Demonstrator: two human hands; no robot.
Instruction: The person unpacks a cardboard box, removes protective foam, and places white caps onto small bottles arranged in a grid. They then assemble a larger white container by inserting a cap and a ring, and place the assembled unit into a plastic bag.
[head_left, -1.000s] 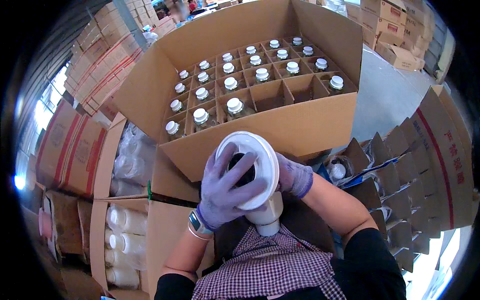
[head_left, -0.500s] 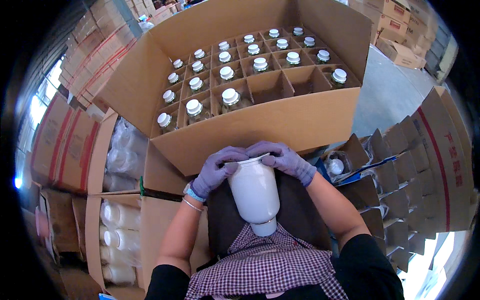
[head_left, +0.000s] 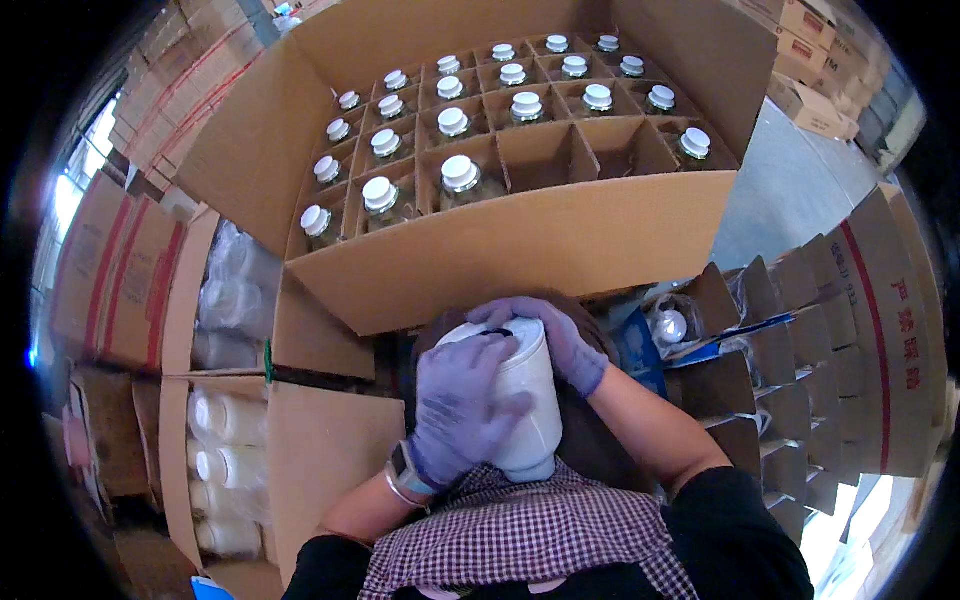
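Head view, single frame. White plastic jar [head_left: 525, 400] held close to the body, just above the checked apron, directly below the near wall of the large cardboard carton [head_left: 520, 250]. Jar is roughly upright in the picture, wide end toward the carton, narrow end toward the chest.

Left hand [head_left: 462, 405], purple glove: palm laid flat against the jar's left side, fingers spread and wrapped over the body up to the top edge. A watch and a bangle sit at that wrist.

Right hand [head_left: 555, 335], purple glove: curled over the jar's upper end and right shoulder, fingers closed around it. Both hands grip the one jar; they do not touch each other as far as can be told.

Carton is open, divided by a cardboard grid; most cells hold clear bottles with white caps [head_left: 460, 172]. Three cells in the near row show no cap.

To the person's left, open boxes hold white jars lying in clear plastic wrap [head_left: 225, 420]. To the right, a stack of folded cardboard dividers [head_left: 790, 340]; a further white cap [head_left: 668, 326] shows beside a blue item there
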